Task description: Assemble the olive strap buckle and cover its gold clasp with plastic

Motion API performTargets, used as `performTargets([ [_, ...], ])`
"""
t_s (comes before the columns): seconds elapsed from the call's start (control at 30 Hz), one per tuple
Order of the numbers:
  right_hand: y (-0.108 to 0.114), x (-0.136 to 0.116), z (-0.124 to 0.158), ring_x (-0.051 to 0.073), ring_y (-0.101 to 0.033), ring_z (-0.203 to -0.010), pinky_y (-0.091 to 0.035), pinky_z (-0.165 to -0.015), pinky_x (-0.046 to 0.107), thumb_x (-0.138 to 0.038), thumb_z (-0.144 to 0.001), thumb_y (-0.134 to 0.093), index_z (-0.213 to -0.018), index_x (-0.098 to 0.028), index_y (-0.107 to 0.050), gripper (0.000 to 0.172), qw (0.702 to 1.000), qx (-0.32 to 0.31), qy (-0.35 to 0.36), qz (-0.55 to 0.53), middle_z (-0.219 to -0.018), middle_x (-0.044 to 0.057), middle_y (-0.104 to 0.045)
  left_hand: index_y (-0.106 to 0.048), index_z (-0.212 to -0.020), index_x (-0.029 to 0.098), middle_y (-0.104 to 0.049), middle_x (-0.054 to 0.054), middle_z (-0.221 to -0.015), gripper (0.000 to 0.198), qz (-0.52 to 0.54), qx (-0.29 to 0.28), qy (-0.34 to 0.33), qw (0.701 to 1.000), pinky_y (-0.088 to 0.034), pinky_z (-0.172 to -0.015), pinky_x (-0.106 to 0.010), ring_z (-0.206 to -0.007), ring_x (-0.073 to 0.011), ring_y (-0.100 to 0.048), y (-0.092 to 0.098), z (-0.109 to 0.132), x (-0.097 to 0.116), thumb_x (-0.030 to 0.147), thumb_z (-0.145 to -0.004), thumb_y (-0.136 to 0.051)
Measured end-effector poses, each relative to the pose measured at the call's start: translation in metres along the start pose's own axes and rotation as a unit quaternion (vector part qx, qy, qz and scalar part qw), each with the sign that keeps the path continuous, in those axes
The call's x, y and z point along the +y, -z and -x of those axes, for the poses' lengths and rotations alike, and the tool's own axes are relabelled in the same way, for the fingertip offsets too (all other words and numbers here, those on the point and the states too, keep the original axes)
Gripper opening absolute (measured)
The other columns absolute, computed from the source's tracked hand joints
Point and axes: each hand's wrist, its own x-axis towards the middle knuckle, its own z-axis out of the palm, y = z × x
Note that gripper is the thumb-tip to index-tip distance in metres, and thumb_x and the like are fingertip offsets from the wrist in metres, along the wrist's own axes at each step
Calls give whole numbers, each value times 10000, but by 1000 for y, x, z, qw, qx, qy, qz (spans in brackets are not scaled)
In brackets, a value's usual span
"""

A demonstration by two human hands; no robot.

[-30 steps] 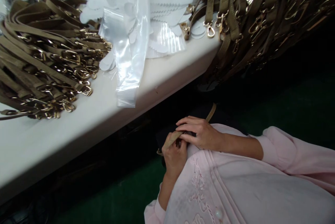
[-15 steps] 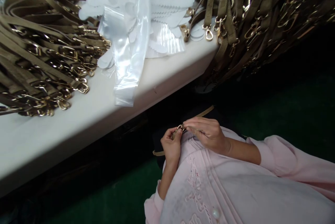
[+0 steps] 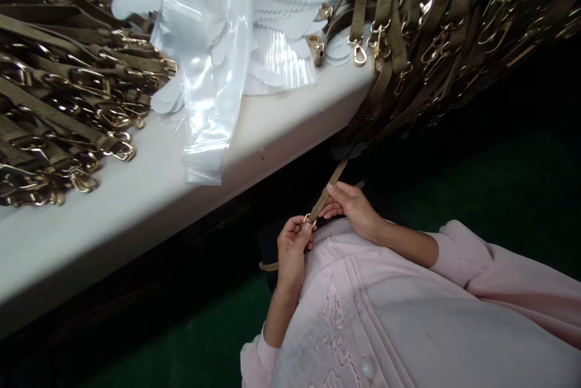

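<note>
A narrow olive-tan strap (image 3: 327, 193) runs between my hands, rising toward the table edge, and a short tail of it (image 3: 269, 266) shows beyond my left hand. My left hand (image 3: 293, 252) pinches a small gold metal clasp (image 3: 310, 219) at the strap, held just above my lap. My right hand (image 3: 351, 206) sits close by, its fingers closed on the strap. Part of the strap is hidden behind my left hand, and the clasp is too small to make out in detail.
A white table (image 3: 149, 194) runs diagonally above my hands, bearing bundled straps with gold clasps (image 3: 77, 91), a clear plastic bag (image 3: 204, 91) and white scalloped pieces (image 3: 281, 25). More straps (image 3: 431, 31) hang over its right end. Green floor (image 3: 181, 339) lies below.
The clasp has moved from under my left hand up to its fingertips, between both hands. The strap's long end now points up toward the table, and my right hand has shifted up.
</note>
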Motion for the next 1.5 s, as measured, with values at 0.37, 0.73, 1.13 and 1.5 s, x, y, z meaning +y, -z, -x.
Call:
performTargets([
  [0.37, 5, -4, -4, 126, -669, -568, -542, -481, 137, -484, -774, -779, -784, -150, -592, 383, 996, 33, -22, -74, -668, 40, -686, -659, -857, 121, -649, -50, -722, 214, 68, -1, 51, 996, -329, -510, -173, -561, -72, -459, 0, 1, 7, 291, -775, -760],
  [0.73, 6, -7, -5, 108, -655, -545, -535, -494, 137, -538, -786, -752, -798, -153, -586, 419, 999, 2, 48, -11, -669, 28, -692, -637, -863, 143, -651, -31, -744, 209, -2, 8, 12, 1000, -350, -541, -177, -592, -76, -461, -1, 4, 2, 299, -797, -759],
  [1.13, -3, -11, 2, 138, -692, -591, -567, -532, 187, -556, -868, -653, -839, -185, -502, 402, 996, -61, 63, 22, -721, 37, -724, -655, -809, 137, -653, -22, -704, 238, -49, 41, 11, 998, -358, -533, -179, -567, -77, -470, -2, 3, 5, 321, -736, -787],
  [1.5, -7, 1, 17, 199, -715, -625, -624, -578, 310, -576, -940, -522, -845, -221, -481, 369, 976, -80, 106, 173, -720, 8, -717, -702, -755, 150, -639, 4, -634, 214, -63, 107, -3, 992, -412, -575, -215, -556, -99, -522, -9, 2, 4, 293, -647, -818],
])
